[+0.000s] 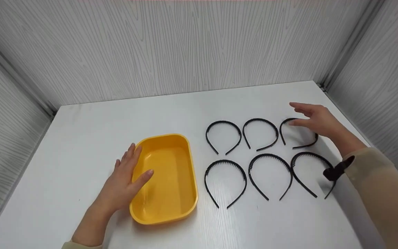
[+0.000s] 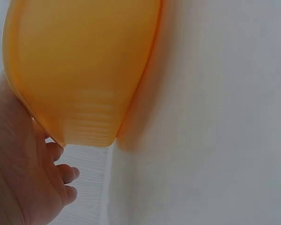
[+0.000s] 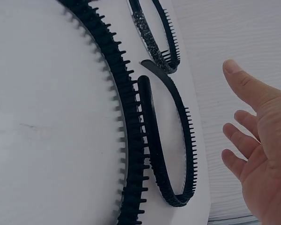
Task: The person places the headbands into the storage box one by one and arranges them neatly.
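The left hand [image 1: 124, 185], its fingers loosely spread, straddles the left rim of a glossy yellow, round-cornered plastic tray [image 1: 171, 180]. The right hand [image 1: 318, 119], fingers parted and holding nothing, hovers over a black, toothed, horseshoe-shaped headband [image 1: 281, 133]. Five similar black headbands [image 1: 224, 161] lie near it on a smooth white desk [image 1: 88, 138].

A glossy yellow, round-cornered rectangular plastic tray [image 1: 168, 183] sits open side up on the white tabletop [image 1: 88, 131], left of six thin black horseshoe-shaped headbands [image 1: 269, 155] with comb teeth. These lie in two rows of three, arches farther away, open ends nearer.
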`<move>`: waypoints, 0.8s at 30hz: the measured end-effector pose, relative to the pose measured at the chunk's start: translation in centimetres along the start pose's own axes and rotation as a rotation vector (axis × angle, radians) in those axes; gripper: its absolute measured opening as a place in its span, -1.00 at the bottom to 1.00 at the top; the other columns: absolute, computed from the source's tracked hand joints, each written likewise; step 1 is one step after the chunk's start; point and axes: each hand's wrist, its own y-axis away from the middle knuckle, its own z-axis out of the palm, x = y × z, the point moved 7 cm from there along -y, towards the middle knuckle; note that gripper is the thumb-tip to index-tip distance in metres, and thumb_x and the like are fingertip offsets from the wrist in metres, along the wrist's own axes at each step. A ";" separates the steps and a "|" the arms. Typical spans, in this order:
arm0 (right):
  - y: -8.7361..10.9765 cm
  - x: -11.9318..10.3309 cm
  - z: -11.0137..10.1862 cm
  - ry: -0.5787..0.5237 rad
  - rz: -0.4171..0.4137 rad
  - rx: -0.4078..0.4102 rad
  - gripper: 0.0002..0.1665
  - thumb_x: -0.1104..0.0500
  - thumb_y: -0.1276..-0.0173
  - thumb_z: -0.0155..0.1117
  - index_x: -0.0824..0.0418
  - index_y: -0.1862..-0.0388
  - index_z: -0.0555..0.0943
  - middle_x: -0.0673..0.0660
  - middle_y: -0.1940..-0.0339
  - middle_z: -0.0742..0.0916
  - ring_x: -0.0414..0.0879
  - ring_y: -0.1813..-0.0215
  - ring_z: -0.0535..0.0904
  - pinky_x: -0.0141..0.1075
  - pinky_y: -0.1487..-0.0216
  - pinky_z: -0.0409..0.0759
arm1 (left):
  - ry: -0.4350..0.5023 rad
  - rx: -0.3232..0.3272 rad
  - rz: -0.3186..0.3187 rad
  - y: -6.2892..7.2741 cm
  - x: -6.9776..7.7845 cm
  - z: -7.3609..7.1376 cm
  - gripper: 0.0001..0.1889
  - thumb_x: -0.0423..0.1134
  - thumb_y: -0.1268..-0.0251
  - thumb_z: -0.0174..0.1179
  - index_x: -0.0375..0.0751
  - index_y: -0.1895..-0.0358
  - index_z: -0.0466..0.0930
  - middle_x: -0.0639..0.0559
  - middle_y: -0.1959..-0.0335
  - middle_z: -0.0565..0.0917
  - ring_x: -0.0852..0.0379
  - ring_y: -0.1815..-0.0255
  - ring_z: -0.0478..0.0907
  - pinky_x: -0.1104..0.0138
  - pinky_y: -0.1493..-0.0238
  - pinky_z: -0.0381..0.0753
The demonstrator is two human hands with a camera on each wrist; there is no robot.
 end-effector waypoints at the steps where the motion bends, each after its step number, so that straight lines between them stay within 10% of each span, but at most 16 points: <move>1: -0.3 0.3 0.0 -0.006 0.008 0.000 -0.09 -0.12 -0.39 0.51 0.01 -0.65 0.41 0.21 -0.61 0.47 0.26 -0.63 0.29 0.21 -0.54 0.29 | 0.007 0.002 -0.001 0.0 -0.1 0.0 -0.07 0.31 -0.58 0.01 -0.12 -0.77 -0.08 0.01 -0.79 -0.22 -0.13 -0.77 -0.22 -0.15 -0.68 -0.27; 10: -1.8 2.6 0.0 0.001 0.058 -0.010 -0.20 -0.15 -0.43 0.47 0.15 -0.54 0.54 0.24 -0.47 0.62 0.17 -0.54 0.41 0.01 -0.47 0.39 | 0.035 0.010 -0.005 0.1 -0.1 0.2 -0.09 0.29 -0.59 0.01 -0.11 -0.77 -0.07 0.03 -0.79 -0.21 -0.08 -0.77 -0.20 -0.17 -0.67 -0.24; 17: -1.9 4.2 0.4 0.010 0.133 -0.051 -0.22 -0.18 -0.42 0.46 0.10 -0.52 0.57 0.19 -0.49 0.60 0.08 -0.54 0.41 -0.56 -0.08 0.43 | 0.082 0.022 0.018 0.2 -0.2 0.2 -0.11 0.21 -0.60 0.06 -0.07 -0.77 -0.08 0.07 -0.79 -0.18 -0.08 -0.77 -0.16 -0.19 -0.67 -0.22; 24: -2.2 4.5 0.7 0.022 0.137 -0.069 -0.30 -0.10 -0.48 0.42 0.11 -0.51 0.59 0.22 -0.50 0.59 0.02 -0.43 0.46 -0.50 0.02 0.48 | 0.168 0.050 0.050 0.4 -0.4 0.3 -0.12 0.02 -0.56 0.17 -0.05 -0.77 -0.08 0.00 -0.79 -0.12 -0.04 -0.77 -0.13 -0.21 -0.66 -0.20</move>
